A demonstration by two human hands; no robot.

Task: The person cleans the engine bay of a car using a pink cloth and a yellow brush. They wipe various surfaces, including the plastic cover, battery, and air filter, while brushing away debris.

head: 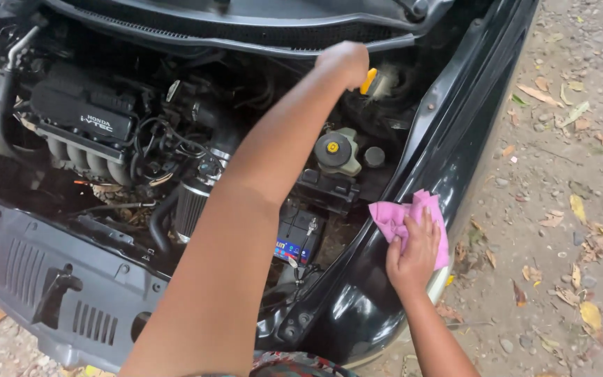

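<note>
Left hand (345, 63) fisted around one yellow cap (368, 80) at twelve o'clock; right hand (413, 253) spread flat, pressing one pink cloth (400, 215) onto black fender (357, 307), four o'clock.

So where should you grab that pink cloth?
Take the pink cloth by its bunched, raised end nearest the engine bay, coming from above. The right hand lies flat on the other end on the black fender, so that bunched part is free.

Crumpled pink cloth (405, 213) on fender; yellow cap (368, 80) deep in bay
</note>
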